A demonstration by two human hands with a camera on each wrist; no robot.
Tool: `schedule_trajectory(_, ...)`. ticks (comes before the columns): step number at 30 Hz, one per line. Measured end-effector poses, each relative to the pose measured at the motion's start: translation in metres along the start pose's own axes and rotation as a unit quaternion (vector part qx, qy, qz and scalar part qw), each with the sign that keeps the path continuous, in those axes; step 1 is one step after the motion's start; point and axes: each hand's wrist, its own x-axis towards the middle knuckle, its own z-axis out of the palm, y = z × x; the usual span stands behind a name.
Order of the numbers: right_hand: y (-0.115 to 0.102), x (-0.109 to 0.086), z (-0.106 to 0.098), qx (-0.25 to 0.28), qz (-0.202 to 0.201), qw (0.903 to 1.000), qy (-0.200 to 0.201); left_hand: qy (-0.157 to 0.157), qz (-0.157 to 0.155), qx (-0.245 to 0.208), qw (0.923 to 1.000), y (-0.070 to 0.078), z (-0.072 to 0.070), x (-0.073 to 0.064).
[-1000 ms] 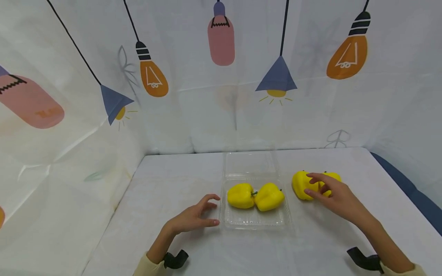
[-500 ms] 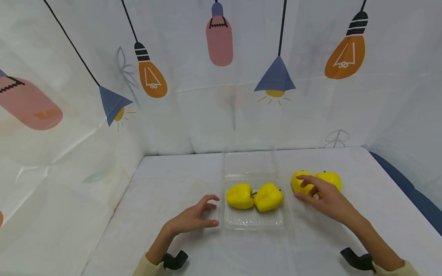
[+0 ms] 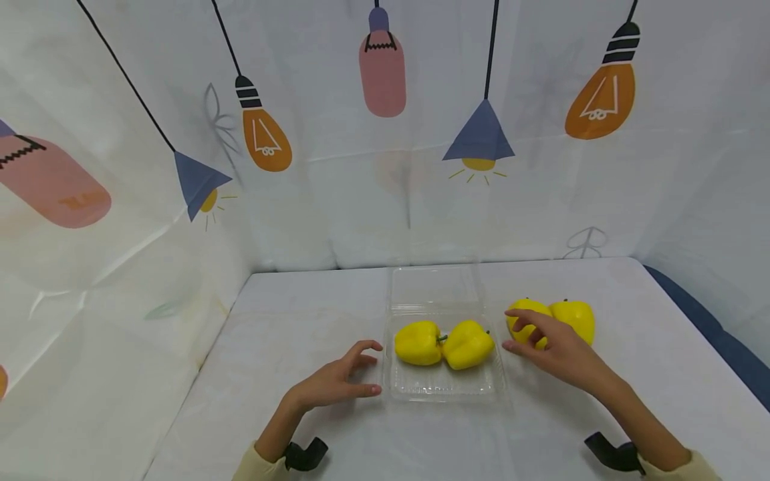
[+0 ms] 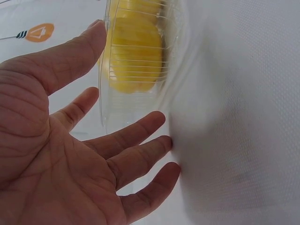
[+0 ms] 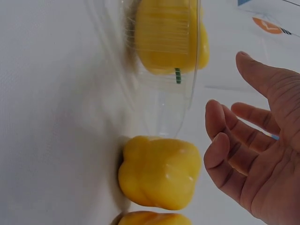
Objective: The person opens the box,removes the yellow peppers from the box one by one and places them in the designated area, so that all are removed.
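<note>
White desk (image 3: 289, 321) before lamp-print sheet (image 3: 343, 200) | clear clamshell (image 3: 445, 391), lid back, two yellow bell peppers (image 3: 418, 343) inside | left hand (image 3: 333, 382): fingers apart, just beside clamshell | right hand (image 3: 556, 349): thumb and curved fingers apart, near two loose peppers (image 3: 576, 321)

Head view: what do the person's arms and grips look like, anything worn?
Pale cream left sleeve and right sleeve. Beside each cuff sits a bent black piece, left piece and right piece. The left grip and right grip are bare; no gloves, rings or cables show.
</note>
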Motion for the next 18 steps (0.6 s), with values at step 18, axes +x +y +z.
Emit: schedule_trajectory(18,-0.008,0.008,0.013,0.021,-0.035,0.9990,-0.019,0.002,-0.005,0.006,1.0000,0.001,-0.001,0.001)
